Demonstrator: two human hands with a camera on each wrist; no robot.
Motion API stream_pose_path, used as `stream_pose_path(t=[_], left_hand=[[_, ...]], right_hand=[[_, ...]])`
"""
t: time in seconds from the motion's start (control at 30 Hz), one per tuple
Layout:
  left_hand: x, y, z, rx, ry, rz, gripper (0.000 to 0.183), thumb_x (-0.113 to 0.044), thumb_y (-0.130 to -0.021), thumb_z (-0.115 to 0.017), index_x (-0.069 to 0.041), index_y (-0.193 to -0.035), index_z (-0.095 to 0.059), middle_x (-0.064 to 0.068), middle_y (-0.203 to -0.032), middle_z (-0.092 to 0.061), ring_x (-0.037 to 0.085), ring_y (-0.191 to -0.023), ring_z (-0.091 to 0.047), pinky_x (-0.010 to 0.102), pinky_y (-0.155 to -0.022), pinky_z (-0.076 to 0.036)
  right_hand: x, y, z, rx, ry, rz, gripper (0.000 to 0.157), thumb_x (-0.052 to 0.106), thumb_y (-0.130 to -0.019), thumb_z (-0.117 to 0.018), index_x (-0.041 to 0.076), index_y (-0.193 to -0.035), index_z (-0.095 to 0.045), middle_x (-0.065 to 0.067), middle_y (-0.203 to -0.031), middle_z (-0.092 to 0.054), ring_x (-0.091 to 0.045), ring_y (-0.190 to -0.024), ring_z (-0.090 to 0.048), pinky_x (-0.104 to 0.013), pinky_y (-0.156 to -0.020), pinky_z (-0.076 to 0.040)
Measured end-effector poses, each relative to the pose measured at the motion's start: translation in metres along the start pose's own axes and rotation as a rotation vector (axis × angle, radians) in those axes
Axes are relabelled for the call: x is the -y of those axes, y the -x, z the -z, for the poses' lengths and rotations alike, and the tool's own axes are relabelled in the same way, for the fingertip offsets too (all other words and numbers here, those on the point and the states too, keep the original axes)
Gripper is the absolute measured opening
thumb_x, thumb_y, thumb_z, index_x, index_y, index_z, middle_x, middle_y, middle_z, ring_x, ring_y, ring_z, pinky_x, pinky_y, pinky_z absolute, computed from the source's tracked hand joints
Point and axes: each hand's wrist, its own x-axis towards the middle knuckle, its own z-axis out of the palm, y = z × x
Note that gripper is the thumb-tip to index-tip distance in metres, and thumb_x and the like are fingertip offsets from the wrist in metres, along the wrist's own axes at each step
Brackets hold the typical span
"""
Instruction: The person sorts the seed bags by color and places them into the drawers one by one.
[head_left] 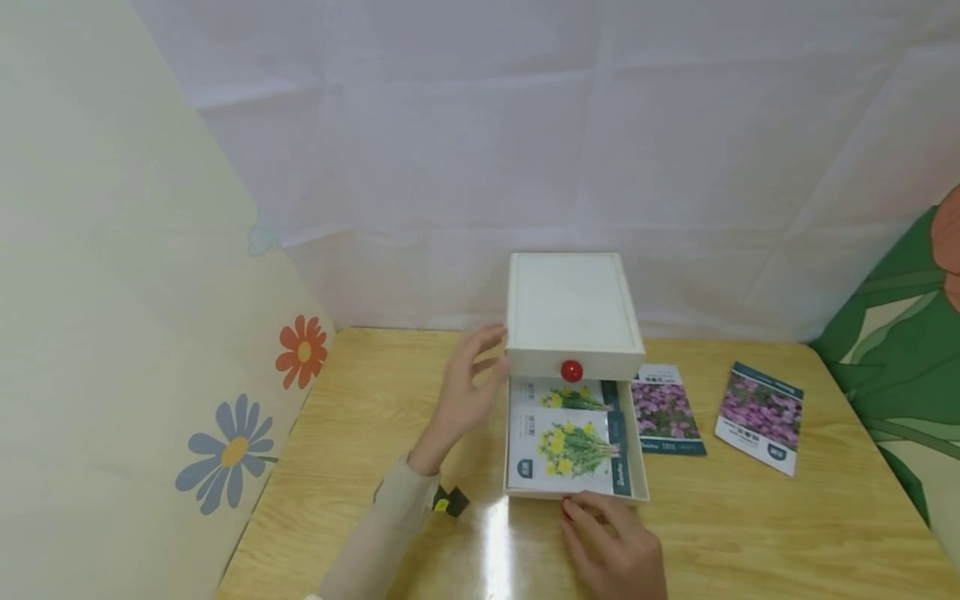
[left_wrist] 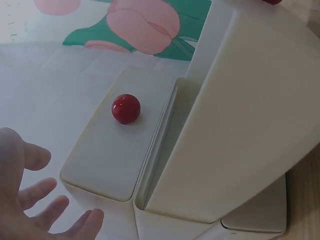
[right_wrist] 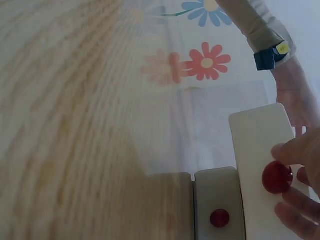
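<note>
Pinching the red knob [right_wrist: 277, 177] of the pulled-out middle drawer [head_left: 638, 467], the right hand [head_left: 618, 550] is in front of a white three-drawer box [head_left: 572, 300] on the table [head_left: 750, 533]. The left hand [head_left: 465, 400], fingers relaxed, is at its left side. Two yellow-flowered packets [head_left: 573, 450] show inside; two purple-flowered packets [head_left: 667, 408] lie right of the box. Their lettering is too small to read.

"The drawer [head_left: 637, 471]?"
"Stood pulled out toward the near edge of the table [head_left: 750, 533], yellow-flowered packets [head_left: 577, 450] inside; the right hand [head_left: 618, 546] pinched its red knob [head_left: 566, 507]."
"Left hand [head_left: 467, 393]?"
"At the cabinet [head_left: 573, 300], left side. Purple-flowered packets [head_left: 762, 417] lay toward the right edge."
</note>
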Motion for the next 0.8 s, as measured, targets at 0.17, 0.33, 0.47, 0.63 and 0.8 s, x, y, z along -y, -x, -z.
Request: stream_pose_path(t=[0.17, 0.33, 0.47, 0.63, 0.8], left_hand=[[0.006, -0.007, -0.003, 0.029, -0.012, -0.037, 0.045, -0.012, -0.107, -0.064, -0.006, -0.151, -0.056, 0.013, -0.165, -0.047, 0.036, -0.148, -0.051, 0.046, -0.11, -0.058], [0.01, -0.011, -0.004, 0.045, -0.013, -0.06, 0.042, -0.013, -0.109, -0.061, -0.005, -0.15, -0.057, 0.01, -0.166, -0.046, 0.033, -0.152, -0.046, 0.044, -0.112, -0.056], [0.014, -0.014, -0.004, 0.047, -0.026, -0.089, 0.037, -0.012, -0.109, -0.061, -0.004, -0.145, -0.061, 0.01, -0.163, -0.051, 0.033, -0.15, -0.049, 0.041, -0.11, -0.058], [0.02, -0.015, -0.002, 0.05, -0.057, -0.135, 0.033, -0.009, -0.108, -0.061, -0.002, -0.14, -0.065, 0.013, -0.159, -0.055, 0.035, -0.146, -0.054, 0.037, -0.106, -0.06], [0.027, -0.018, 0.0, 0.055, -0.141, -0.238, 0.031, -0.007, -0.108, -0.061, -0.001, -0.138, -0.066, 0.015, -0.157, -0.057, 0.035, -0.144, -0.057, 0.035, -0.111, -0.057]], right_hand=[[0.001, 0.003, -0.002, 0.028, 0.041, -0.027, 0.053, 0.048, -0.112, -0.049, 0.011, -0.097, -0.085, 0.0, -0.103, -0.074, -0.015, -0.082, -0.072, -0.015, -0.074, -0.061], [0.0, 0.007, -0.007, -0.017, 0.042, 0.002, 0.054, 0.045, -0.113, -0.049, 0.009, -0.095, -0.085, -0.001, -0.103, -0.073, -0.014, -0.079, -0.073, -0.014, -0.071, -0.061], [-0.002, 0.008, -0.01, -0.05, 0.008, 0.017, 0.048, 0.04, -0.112, -0.054, 0.007, -0.095, -0.084, -0.003, -0.103, -0.073, -0.017, -0.08, -0.074, -0.014, -0.077, -0.062], [-0.004, 0.008, -0.01, -0.049, -0.015, 0.007, 0.046, 0.041, -0.111, -0.055, 0.008, -0.095, -0.084, -0.004, -0.103, -0.073, -0.019, -0.083, -0.074, -0.014, -0.085, -0.061], [-0.006, 0.008, -0.011, -0.062, -0.03, 0.007, 0.047, 0.043, -0.111, -0.055, 0.009, -0.094, -0.084, -0.003, -0.103, -0.073, -0.019, -0.084, -0.074, -0.011, -0.089, -0.059]])
